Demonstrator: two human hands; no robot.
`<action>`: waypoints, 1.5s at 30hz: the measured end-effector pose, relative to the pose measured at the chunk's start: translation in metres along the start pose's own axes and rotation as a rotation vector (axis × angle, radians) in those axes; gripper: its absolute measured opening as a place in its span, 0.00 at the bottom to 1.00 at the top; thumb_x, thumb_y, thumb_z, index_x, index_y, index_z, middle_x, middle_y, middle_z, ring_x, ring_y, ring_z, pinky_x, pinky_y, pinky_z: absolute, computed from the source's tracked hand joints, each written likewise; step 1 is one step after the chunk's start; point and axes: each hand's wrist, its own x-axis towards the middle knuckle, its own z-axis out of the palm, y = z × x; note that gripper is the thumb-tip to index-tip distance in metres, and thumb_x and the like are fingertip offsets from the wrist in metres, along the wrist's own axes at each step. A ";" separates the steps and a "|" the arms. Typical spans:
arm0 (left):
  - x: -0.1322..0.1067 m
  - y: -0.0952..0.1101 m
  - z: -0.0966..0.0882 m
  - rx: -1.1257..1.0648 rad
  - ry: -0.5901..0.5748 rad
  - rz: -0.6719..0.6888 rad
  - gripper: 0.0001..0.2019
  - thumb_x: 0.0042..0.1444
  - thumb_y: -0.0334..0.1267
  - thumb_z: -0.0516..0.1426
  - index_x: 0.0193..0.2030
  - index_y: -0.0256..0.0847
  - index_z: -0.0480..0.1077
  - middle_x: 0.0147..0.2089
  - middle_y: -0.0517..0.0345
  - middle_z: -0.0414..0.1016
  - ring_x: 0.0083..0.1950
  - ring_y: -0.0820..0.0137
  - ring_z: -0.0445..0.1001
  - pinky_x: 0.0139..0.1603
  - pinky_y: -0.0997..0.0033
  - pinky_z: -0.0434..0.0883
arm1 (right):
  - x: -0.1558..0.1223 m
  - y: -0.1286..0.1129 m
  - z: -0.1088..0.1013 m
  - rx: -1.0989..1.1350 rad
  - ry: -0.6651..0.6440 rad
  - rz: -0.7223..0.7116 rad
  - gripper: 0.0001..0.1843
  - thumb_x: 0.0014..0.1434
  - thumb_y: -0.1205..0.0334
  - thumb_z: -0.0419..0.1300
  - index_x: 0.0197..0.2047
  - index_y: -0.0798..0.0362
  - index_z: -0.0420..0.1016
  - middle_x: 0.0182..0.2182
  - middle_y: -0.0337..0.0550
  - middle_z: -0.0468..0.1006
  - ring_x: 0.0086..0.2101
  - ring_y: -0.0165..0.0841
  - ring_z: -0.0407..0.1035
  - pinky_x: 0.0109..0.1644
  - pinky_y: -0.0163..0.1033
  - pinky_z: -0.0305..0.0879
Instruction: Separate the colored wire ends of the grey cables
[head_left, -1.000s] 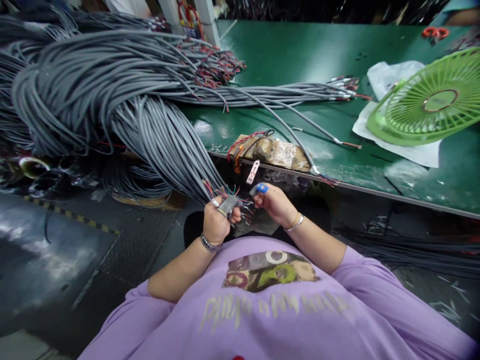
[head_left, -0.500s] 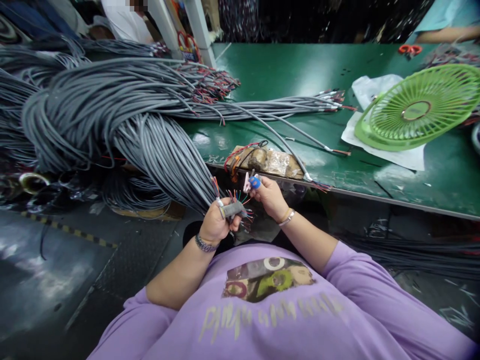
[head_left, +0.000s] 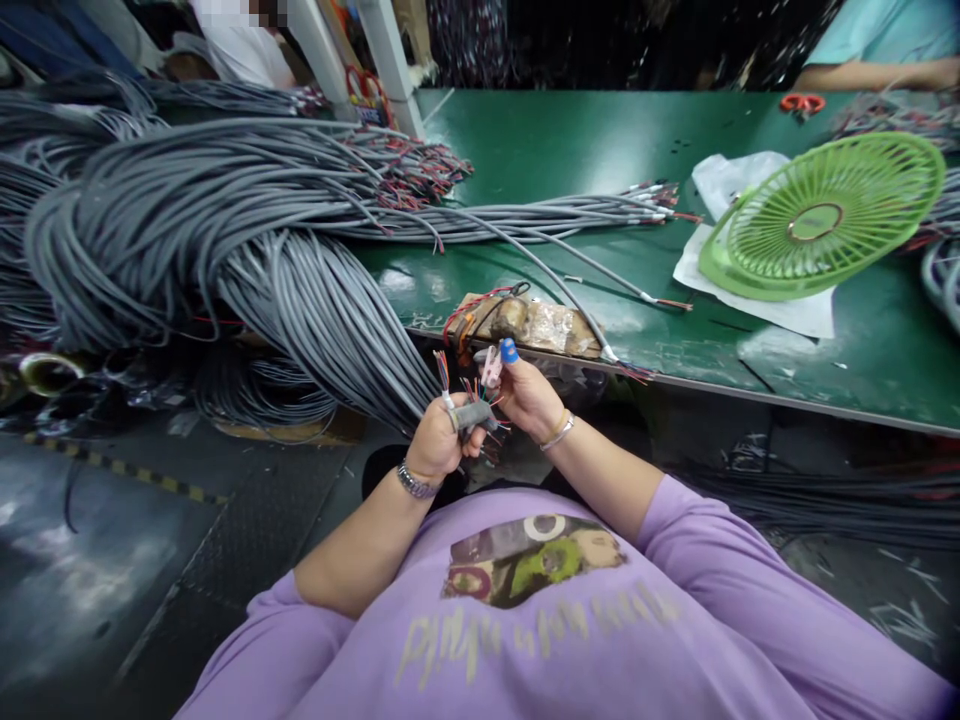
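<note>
The grey cable bundle spills over the near edge of the tabletop and runs down to the person's lap, where the fingers of the left hand are closed around its ends. So many jacketed lengths together should be heavy and springy, tending to pull back toward the pile, so a firm grip just behind the stripped tips seems best; the thin coloured wires look soft and easily bent. The right hand, a blue band on one finger, pinches a small pale pink piece that looks light and rigid, best held by its edges. Its lower end is lost among the wire tips, and the left palm hides how many cables it holds. The grey roll at the left thumb may be a finger wrap, though it is too small to be sure.
</note>
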 end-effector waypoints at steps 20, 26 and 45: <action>-0.021 -0.010 0.010 -0.028 0.227 0.185 0.16 0.48 0.50 0.63 0.23 0.38 0.69 0.16 0.62 0.69 0.14 0.78 0.65 0.13 0.80 0.57 | -0.018 -0.006 -0.003 -0.152 -0.078 0.019 0.22 0.50 0.43 0.67 0.32 0.56 0.73 0.24 0.35 0.70 0.22 0.22 0.59 0.24 0.29 0.56; -0.014 -0.006 0.012 -0.030 0.225 0.173 0.16 0.48 0.49 0.62 0.23 0.38 0.68 0.15 0.63 0.68 0.13 0.78 0.64 0.13 0.80 0.56 | -0.014 -0.010 -0.001 -0.092 0.007 0.076 0.24 0.47 0.42 0.69 0.31 0.55 0.73 0.22 0.34 0.70 0.21 0.22 0.58 0.23 0.29 0.54; -0.020 -0.017 0.002 -0.007 0.302 0.257 0.14 0.47 0.47 0.64 0.27 0.38 0.71 0.17 0.63 0.72 0.15 0.77 0.67 0.15 0.79 0.62 | -0.015 -0.012 -0.005 -0.101 -0.105 0.216 0.27 0.58 0.36 0.58 0.37 0.54 0.75 0.29 0.40 0.75 0.24 0.26 0.64 0.27 0.32 0.64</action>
